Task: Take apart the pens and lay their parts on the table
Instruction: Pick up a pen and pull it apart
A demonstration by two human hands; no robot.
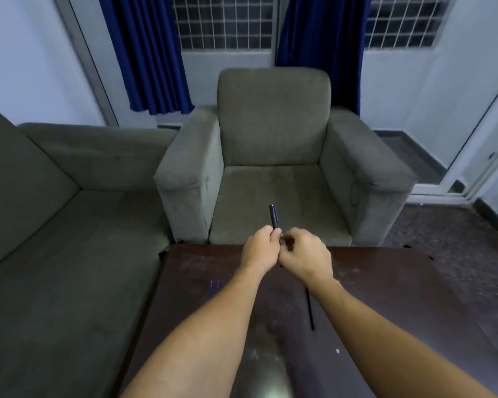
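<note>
My left hand (260, 248) is closed around a dark blue pen (273, 216), whose upper end sticks up above my fingers. My right hand (305, 255) is pressed against the left one, fingers pinched on the pen's lower end, which is hidden between the hands. Both hands hover over the far edge of the dark wooden table (385, 282). A thin dark pen part (309, 308) lies on the table under my right forearm. Two thin blue refills (214, 286) lie side by side left of my left wrist.
A grey armchair (276, 156) stands just beyond the table's far edge. A grey sofa (55, 211) runs along the left. Blue curtains (147, 53) hang at barred windows behind. Dark floor shows at the right.
</note>
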